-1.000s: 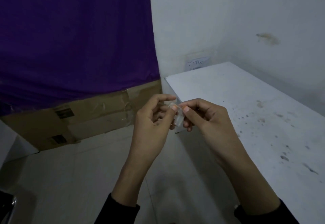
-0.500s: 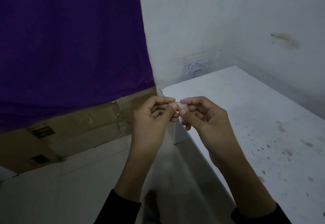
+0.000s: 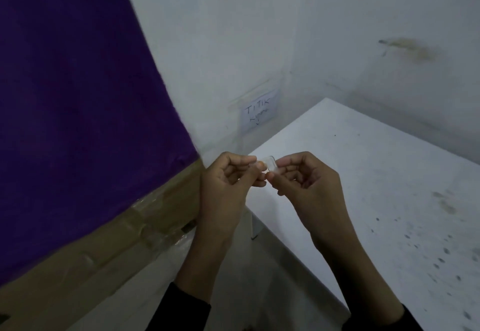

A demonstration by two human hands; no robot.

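Note:
A small clear piece, like a strip of transparent tape or plastic (image 3: 270,163), is held in the air between both hands, just off the near left corner of the white table (image 3: 376,174). My left hand (image 3: 228,182) pinches its left end between thumb and forefinger. My right hand (image 3: 306,182) pinches its right end the same way, the other fingers curled. The two hands almost touch at the fingertips. Most of the clear piece is hidden by the fingers.
A paper note with handwriting (image 3: 259,112) is taped to the white wall above the table corner. A purple cloth (image 3: 78,109) hangs at the left over a taped cardboard sheet (image 3: 104,247). The tabletop is stained and speckled at the right.
The view has tilted and swung right. The clear piece hung down between the fingertips a second ago and now lies short and level between them. Both hands keep their pinch.

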